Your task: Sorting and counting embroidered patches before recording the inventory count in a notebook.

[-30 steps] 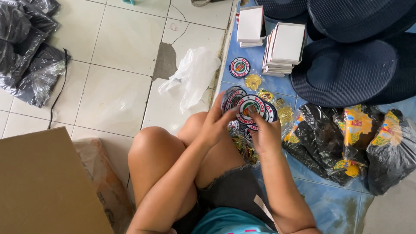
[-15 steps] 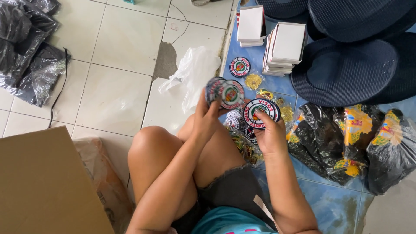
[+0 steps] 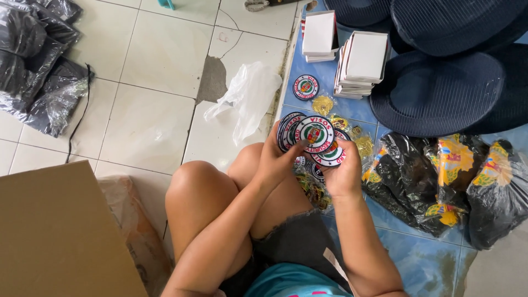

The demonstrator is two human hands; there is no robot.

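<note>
Hats [image 3: 434,91], dark and wide-brimmed, lie on the blue mat [image 3: 407,258] near white boxes [image 3: 366,58]. Above my knee, my left hand [image 3: 278,159] grips a fan of patches [image 3: 314,133], round, white-rimmed, with red and green crests; my right hand [image 3: 344,173] pinches more.

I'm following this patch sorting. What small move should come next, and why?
Probably the right hand slides its patch onto the left hand's fanned stack, since both hands meet there and the patches already overlap.
</note>
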